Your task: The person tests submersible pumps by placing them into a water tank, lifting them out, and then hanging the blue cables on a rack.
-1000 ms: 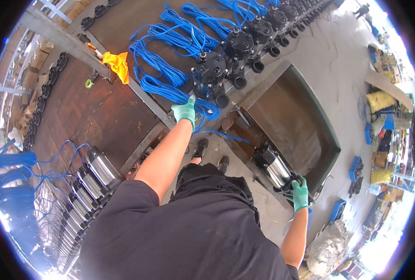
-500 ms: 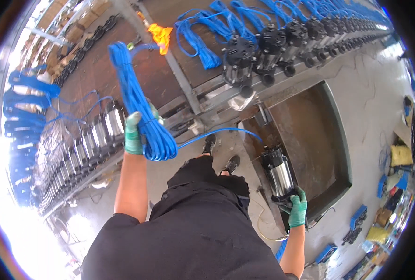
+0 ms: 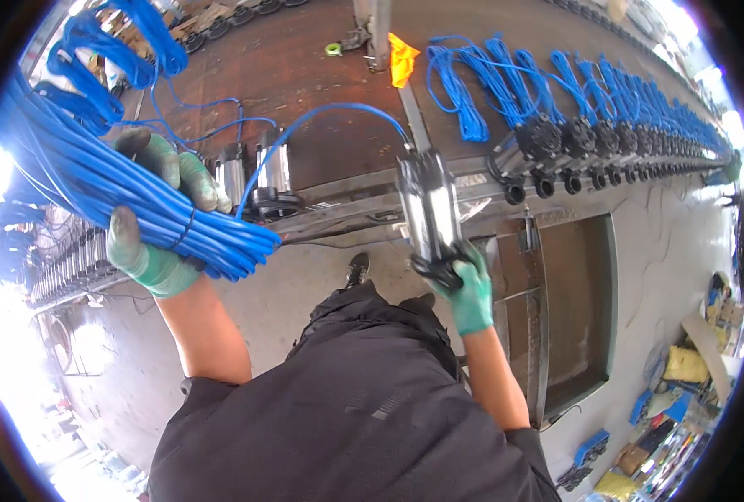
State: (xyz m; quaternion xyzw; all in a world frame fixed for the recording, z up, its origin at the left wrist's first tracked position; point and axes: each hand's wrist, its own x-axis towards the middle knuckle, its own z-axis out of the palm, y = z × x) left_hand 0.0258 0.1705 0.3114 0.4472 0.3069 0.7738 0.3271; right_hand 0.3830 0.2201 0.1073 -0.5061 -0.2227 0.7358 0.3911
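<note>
A thick coil of blue cable (image 3: 138, 188), bound with a black tie, lies in the grip of my left hand (image 3: 159, 243), which wears a green and grey glove. From it one blue strand arches over to the top of a silver and black pump (image 3: 429, 209). My right hand (image 3: 470, 293), also gloved in green, grasps the black base of this pump and holds it raised near the workbench edge. The pump leans slightly, its cable end pointing away from me. My right fingers are partly hidden behind the base.
A rusty brown workbench (image 3: 322, 92) spans the far side. More silver pumps (image 3: 276, 171) stand along its left edge, and a row of black-topped pumps (image 3: 539, 138) with blue coils lines the right. An orange cloth (image 3: 402, 60) hangs on a post. At right sits a metal trough (image 3: 581, 309).
My right hand has lifted the pump out of the trough area and carried it left toward the bench. My left hand has moved left with the cable coil, now tilted flatter.
</note>
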